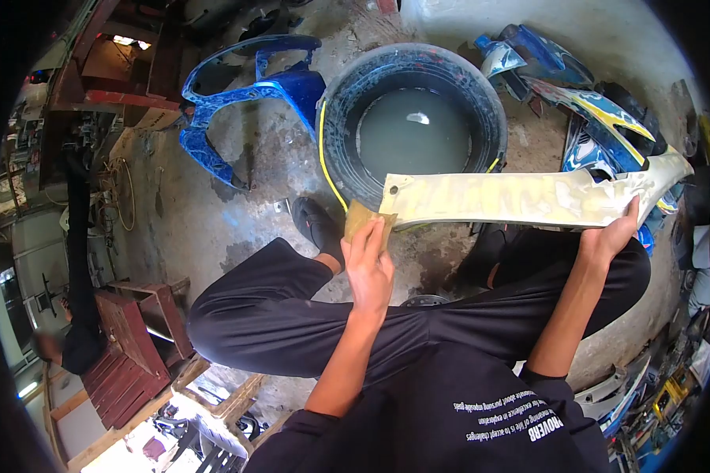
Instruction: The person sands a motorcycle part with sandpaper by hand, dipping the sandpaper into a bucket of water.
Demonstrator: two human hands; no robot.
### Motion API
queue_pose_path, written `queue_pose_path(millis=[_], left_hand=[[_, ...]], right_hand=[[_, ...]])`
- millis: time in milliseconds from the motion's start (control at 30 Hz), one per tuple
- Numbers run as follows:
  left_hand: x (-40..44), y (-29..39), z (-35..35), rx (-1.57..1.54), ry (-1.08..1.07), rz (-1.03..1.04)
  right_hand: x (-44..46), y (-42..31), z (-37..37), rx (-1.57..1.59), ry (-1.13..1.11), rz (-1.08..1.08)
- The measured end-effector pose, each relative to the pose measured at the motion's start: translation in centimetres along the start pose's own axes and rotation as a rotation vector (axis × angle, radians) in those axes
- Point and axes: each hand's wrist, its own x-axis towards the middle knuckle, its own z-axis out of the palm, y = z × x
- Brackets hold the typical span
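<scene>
A long cream-coloured motorcycle body panel (489, 197) with pale yellow filler-like patches lies across the near rim of a black bucket (493, 102) that holds cloudy water (410, 142). At the panel's wider right end, my right hand (610, 236) is closed around its lower edge. My left hand (368, 264) pinches a folded yellowish-brown piece of sandpaper (360, 218) beside the panel's left end, close to the bucket's rim. Whether the sandpaper touches the panel cannot be made out.
A blue plastic fairing frame (292, 83) rests on the concrete floor left of the bucket. Several painted fairing parts (599, 118) are piled at the right wall. At far left, a person (83, 339) is by a reddish wooden bench (130, 339). My crossed legs (292, 307) flank the bucket.
</scene>
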Motion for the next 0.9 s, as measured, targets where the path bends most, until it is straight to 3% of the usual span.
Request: queue_pose_path(millis=[100,267,333,733,900], left_hand=[[-0.1,1.5,-0.3,-0.058,-0.035,0.049],[0.2,1.1,-0.1,-0.123,-0.027,-0.04],[0.5,0.4,0.3,-0.131,0.063,-0.039],[0.5,2.2,-0.6,-0.021,0.015,0.083],[0.6,1.3,-0.3,-0.004,0.039,-0.016]], right_hand=[[0.2,-0.1,-0.1,0.004,-0.003,0.008],[-0.2,-0.1,0.2,0.009,0.004,0.022],[-0.2,-0.2,0.1,0.011,0.006,0.011],[0.0,-0.1,0.2,0.032,0.009,0.026],[0.2,-0.1,0.0,0.021,0.012,0.032]])
